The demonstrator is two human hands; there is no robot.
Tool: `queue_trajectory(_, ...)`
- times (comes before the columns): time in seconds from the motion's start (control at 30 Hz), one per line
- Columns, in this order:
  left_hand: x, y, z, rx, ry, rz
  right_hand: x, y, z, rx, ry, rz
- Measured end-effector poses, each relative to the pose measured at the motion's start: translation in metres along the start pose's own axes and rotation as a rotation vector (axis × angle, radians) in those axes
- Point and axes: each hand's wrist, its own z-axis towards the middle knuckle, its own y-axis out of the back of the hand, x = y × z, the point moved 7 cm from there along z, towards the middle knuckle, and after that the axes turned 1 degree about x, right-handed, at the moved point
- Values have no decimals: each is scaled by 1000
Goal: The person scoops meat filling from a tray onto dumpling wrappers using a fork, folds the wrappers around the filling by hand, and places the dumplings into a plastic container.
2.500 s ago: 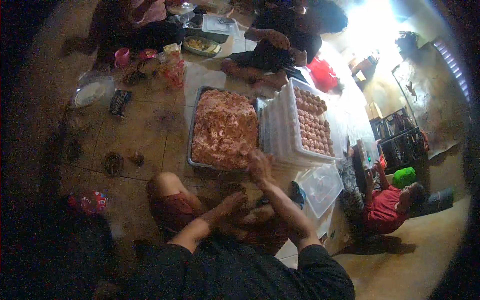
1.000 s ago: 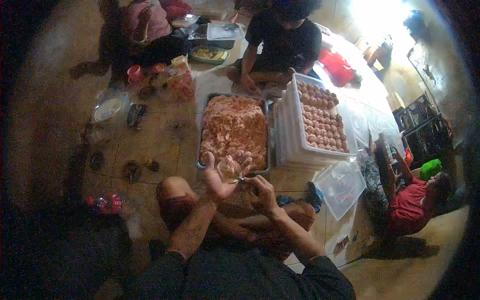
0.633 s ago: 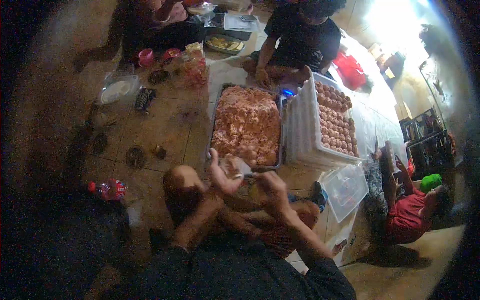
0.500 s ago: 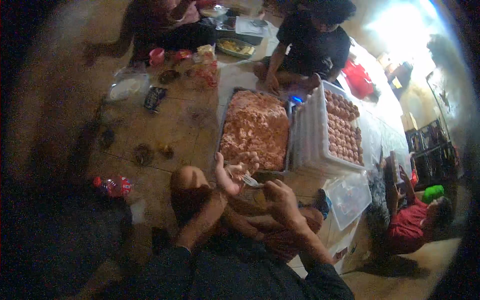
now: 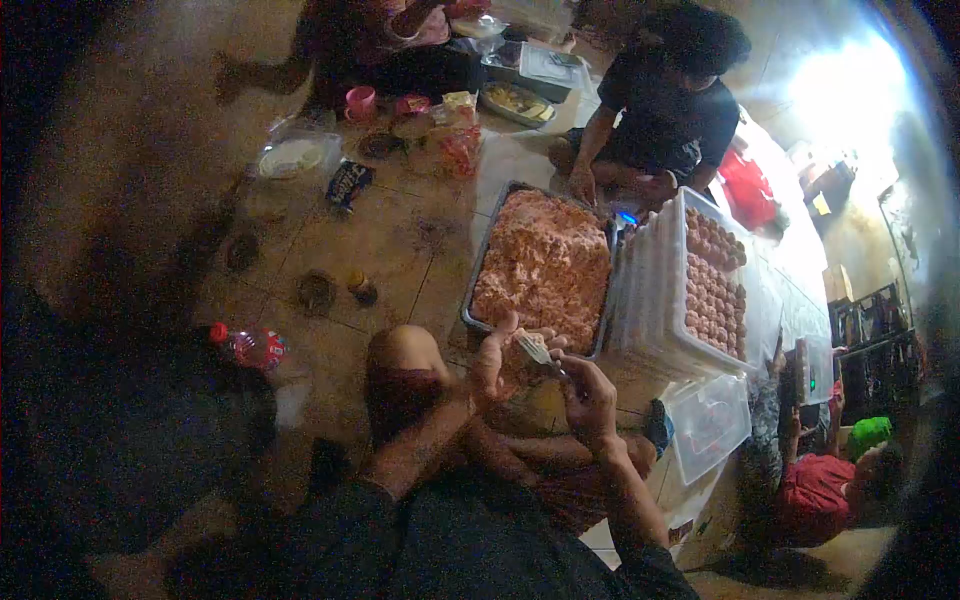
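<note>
My left hand (image 5: 492, 367) is held palm up with the thumb apart and the fingers stretched, just in front of a tub of minced mixture. In my right hand (image 5: 590, 400) is a fork (image 5: 537, 349), its tines against the fingers of my left hand. Something pinkish shows under the tines; whether it is a bit of mixture I cannot make out. The pinkish-brown minced mixture (image 5: 545, 265) fills a dark-rimmed rectangular tub (image 5: 468, 305). Right of it stands a stack of clear plastic trays (image 5: 640, 300), with rows of meatballs (image 5: 714, 285) in the top one.
Across the tub sits a person in black (image 5: 665, 110). A clear lid (image 5: 708, 425) lies below the trays. On the tiled floor are a red-capped bottle (image 5: 250, 347), a pink cup (image 5: 361, 103) and a small jar (image 5: 362, 288). Another person in red (image 5: 815, 495) is at right.
The view has shifted, so the scene sits further right and a little lower. My right hand has brought the fork further over my left hand's fingers.
</note>
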Motion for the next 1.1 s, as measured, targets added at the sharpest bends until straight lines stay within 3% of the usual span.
queue_trajectory(0.03,1,-10,-2,74,13,31,-1,-1,-2,0,-1,3)
queue_trajectory(0.07,-3,-7,-4,-99,-26,200,-10,0,-5,7,-91,80)
queue_trajectory(0.2,-6,1,-6,-73,-14,113,-19,6,-5,56,-360,277)
queue_trajectory(0.27,-20,-15,-6,228,-63,240,-16,11,-1,18,-378,303)
queue_trajectory(0.33,-19,-29,-9,283,-32,147,-22,18,-3,-46,-410,309)
queue_trajectory(0.43,-26,-19,-8,95,-83,132,-49,18,-11,-172,-434,315)
queue_trajectory(0.5,-30,-20,-9,286,27,256,-49,15,-12,-153,-360,220)
queue_trajectory(0.53,-35,-8,-3,124,-56,338,-45,16,-12,-164,-362,216)
queue_trajectory(0.77,-33,-23,-7,290,57,457,-43,10,-5,-153,-320,64)
queue_trajectory(0.87,-21,-23,-8,294,78,242,-46,1,0,-168,-193,5)
queue_trajectory(0.93,-12,0,0,280,71,123,-44,-15,1,-183,-3,-304)
queue_trajectory(1.03,-1,-1,-8,298,107,24,-38,-15,31,-220,-3,-106)
queue_trajectory(1.1,-2,-6,-11,324,137,-3,-74,-21,35,-123,-397,468)
